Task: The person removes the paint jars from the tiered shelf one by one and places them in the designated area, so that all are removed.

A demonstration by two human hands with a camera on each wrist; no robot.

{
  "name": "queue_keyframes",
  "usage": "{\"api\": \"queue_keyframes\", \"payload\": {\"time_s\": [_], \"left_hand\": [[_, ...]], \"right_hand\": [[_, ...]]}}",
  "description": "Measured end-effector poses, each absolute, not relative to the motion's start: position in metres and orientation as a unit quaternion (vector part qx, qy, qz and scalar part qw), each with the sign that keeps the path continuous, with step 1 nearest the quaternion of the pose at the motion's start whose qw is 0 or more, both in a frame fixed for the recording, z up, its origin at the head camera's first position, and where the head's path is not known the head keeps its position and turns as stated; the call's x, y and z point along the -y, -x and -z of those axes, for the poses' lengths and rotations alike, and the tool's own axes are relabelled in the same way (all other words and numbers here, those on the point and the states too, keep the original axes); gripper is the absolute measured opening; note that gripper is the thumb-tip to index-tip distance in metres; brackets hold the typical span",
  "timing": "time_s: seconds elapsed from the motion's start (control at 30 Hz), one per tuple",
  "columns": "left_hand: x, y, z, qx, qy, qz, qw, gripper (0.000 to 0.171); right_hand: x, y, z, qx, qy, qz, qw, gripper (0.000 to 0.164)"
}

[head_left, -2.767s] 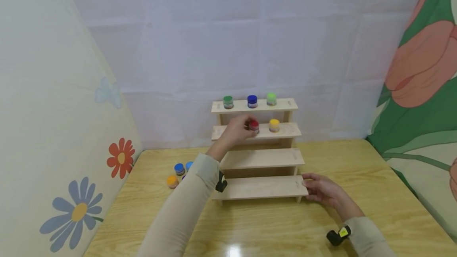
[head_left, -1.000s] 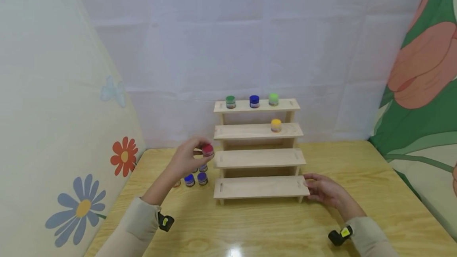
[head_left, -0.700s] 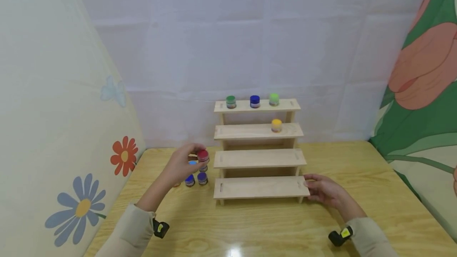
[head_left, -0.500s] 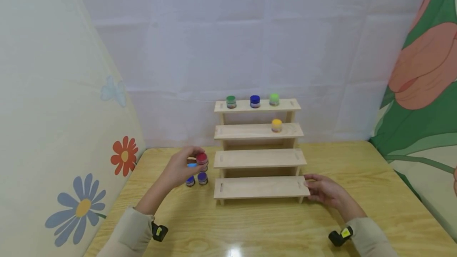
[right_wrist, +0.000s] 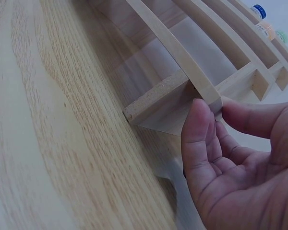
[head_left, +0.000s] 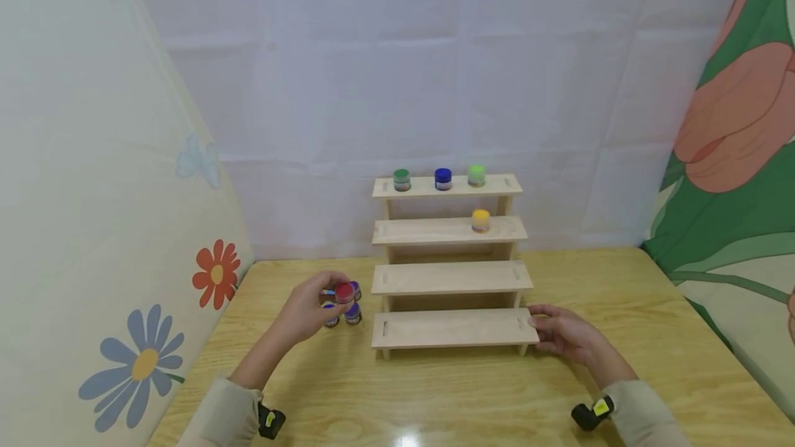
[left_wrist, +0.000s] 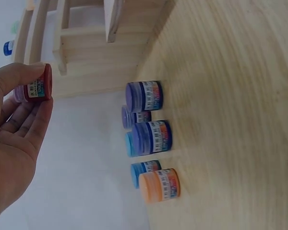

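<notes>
Left hand (head_left: pixel 307 308) pinching red paint jar (head_left: pixel 344 292), off left edge of wooden rack (head_left: pixel 452 277); right hand (head_left: pixel 564 332) way over, gripping front-right corner.

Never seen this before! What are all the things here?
Rack: one, pale wood, centre.
Table: one, yellowish, under the rack.
Upper jars: three, green, dark blue, light green, top shelf.
Yellow jar: one, yellow, second shelf down.
Red jar: one, red, held left of the rack.
Table jars: six, one orange, others blue or purple, left of the rack.
Back cloth: one, white, behind the rack.
Side panels: two, cream left, green right, floral.
Sleeves: two, beige, left and right.
Wrist devices: two, black, beside the sleeves.
Left hand: one, bare, gripping the red jar.
Right hand: one, bare, pinching the bottom shelf's end.
</notes>
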State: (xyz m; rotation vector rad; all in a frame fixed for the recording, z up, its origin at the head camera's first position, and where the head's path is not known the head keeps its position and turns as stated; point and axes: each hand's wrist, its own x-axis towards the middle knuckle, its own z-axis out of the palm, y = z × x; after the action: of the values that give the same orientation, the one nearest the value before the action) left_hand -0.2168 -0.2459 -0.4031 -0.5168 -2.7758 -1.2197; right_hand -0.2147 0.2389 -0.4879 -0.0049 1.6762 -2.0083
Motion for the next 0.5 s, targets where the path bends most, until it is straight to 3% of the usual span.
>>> {"api": "queue_keyframes", "payload": {"time_s": [0.23, 0.5], "left_hand": [[0.250, 0.214, 0.416, 0.908, 0.161, 0.385, 0.043, 0.041], [0.253, 0.210, 0.429, 0.910, 0.143, 0.388, 0.031, 0.038]], "right_hand": [[-0.239, 0.214, 0.487, -0.614, 0.005, 0.745, 0.260, 0.024], [-0.238, 0.213, 0.485, -0.618, 0.003, 0.742, 0.260, 0.031]]}}
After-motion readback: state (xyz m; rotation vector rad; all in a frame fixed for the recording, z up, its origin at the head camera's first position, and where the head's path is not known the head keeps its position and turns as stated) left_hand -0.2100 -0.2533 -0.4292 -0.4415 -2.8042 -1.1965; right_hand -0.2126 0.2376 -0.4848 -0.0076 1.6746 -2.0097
